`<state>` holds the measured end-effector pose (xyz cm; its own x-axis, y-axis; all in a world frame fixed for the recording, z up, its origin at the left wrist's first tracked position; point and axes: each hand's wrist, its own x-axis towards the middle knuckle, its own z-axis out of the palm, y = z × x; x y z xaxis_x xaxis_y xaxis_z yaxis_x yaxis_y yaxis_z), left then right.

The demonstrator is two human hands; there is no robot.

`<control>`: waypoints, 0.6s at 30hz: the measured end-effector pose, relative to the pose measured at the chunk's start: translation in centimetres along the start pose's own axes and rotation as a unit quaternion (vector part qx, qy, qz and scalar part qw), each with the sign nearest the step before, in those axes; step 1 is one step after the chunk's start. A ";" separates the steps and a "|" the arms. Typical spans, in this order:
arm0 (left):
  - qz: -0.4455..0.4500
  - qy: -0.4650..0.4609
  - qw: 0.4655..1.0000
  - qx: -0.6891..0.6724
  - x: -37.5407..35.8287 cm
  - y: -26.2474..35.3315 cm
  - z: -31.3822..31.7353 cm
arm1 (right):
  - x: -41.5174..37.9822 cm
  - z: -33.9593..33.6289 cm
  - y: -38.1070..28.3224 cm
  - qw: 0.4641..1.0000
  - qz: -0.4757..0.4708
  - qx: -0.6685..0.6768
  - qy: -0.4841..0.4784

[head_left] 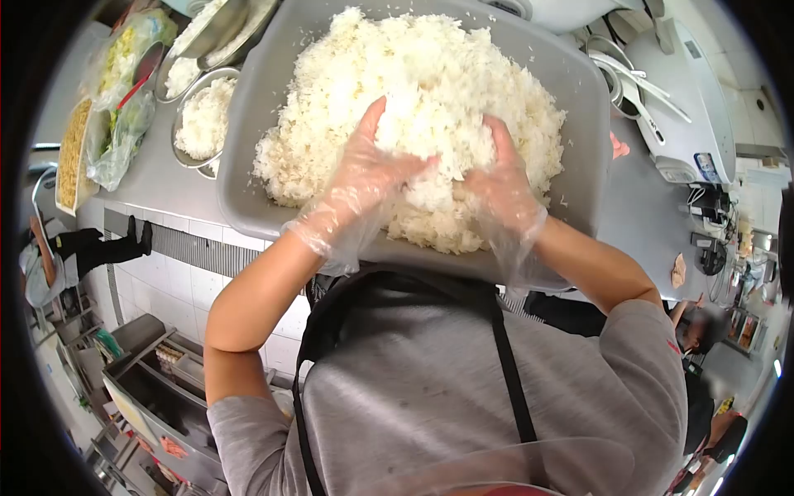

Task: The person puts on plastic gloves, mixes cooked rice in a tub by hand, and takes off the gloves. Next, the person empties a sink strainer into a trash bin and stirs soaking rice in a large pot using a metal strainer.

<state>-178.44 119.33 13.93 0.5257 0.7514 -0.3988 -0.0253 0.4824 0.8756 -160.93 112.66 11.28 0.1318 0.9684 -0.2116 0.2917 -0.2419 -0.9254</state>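
Observation:
A heap of cooked white rice (422, 83) fills a large grey plastic tub (245, 178) in front of me. Both my hands wear thin clear plastic gloves and are at the near side of the heap. My left hand (368, 169) touches the rice with its fingers apart, one pointing away from me and others turned inward. Across from it, my right hand (503, 178) is also spread, its lower fingertips partly hidden in the rice. Loose rice lies between the two hands, and some grains above them look blurred.
Metal bowls of rice (203, 120) stand left of the tub, beside a bag of leafy vegetables (124, 124) and a tray of brown strands (74, 153). A white-handled utensil (645, 116) lies right. Other people stand at the left (74, 252) and right (699, 331).

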 end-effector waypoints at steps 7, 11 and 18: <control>0.230 0.057 0.970 0.048 1.5 4.3 -1.8 | 4.1 -0.4 -3.5 0.974 -0.065 0.213 -0.036; 0.285 0.024 0.916 0.280 3.0 5.1 -3.6 | 6.3 -5.6 -5.3 0.799 0.146 0.537 -0.227; 0.334 0.100 0.792 0.501 3.2 4.1 -5.2 | 5.7 -6.4 -7.4 0.987 -0.057 -0.105 -0.106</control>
<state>-181.28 126.02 14.80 0.5321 0.7928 0.2971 0.4992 -0.5772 0.6463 -156.28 119.60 18.94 -0.1074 0.9755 -0.1921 0.4867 -0.1169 -0.8657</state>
